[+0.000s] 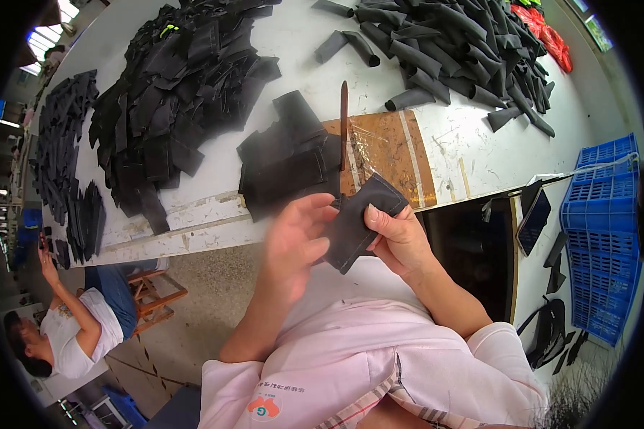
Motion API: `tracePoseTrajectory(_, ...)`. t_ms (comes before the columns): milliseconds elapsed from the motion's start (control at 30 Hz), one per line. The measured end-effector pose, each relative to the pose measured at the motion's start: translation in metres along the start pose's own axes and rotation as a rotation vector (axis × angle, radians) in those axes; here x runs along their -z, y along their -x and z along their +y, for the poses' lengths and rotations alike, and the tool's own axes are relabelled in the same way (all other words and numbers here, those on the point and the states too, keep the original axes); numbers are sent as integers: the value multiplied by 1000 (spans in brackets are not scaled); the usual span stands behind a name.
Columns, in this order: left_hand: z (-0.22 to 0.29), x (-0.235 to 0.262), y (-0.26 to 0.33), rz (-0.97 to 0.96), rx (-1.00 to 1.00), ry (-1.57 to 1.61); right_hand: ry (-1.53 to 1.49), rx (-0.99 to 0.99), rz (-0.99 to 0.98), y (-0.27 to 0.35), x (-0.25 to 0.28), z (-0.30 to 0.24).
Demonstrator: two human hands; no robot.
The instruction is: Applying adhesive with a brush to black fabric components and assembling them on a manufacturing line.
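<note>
My right hand [401,239] grips a black stitched fabric piece [365,218], thumb on top and fingers beneath. The piece is flat and tilted, held just in front of the table edge. At its left end is my left hand [297,247], slightly blurred, with fingers apart and curved; whether a fingertip touches the fabric I cannot tell. Behind my hands, a thin brown rod [344,125] rises in front of a brown taped cardboard sheet [390,154]. A small stack of similar black pieces [283,161] lies left of the rod.
Black fabric pieces form a large pile [186,93] on the white table [293,50]. Rolled black tubes [451,50] are heaped at the far right, beside a red plastic bag [544,36]. Blue crates [601,236] stand right. Another person [86,322] sits at the left.
</note>
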State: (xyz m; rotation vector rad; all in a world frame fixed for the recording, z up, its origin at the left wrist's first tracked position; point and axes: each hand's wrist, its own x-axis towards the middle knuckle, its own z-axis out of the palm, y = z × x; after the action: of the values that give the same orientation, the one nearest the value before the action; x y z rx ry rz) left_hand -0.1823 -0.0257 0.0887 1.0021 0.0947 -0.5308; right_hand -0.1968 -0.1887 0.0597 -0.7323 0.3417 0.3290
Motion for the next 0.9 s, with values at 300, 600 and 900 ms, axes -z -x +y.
tracePoseTrajectory(300,-13,6,9,-37,30,33,-39,75,-40,-1,16,-4)
tracePoseTrajectory(600,-15,3,12,54,-10,-140,-32,38,-41,-4,15,-4)
tracePoseTrajectory(900,-17,7,7,129,-24,-301,161,38,4,-8,16,-6)
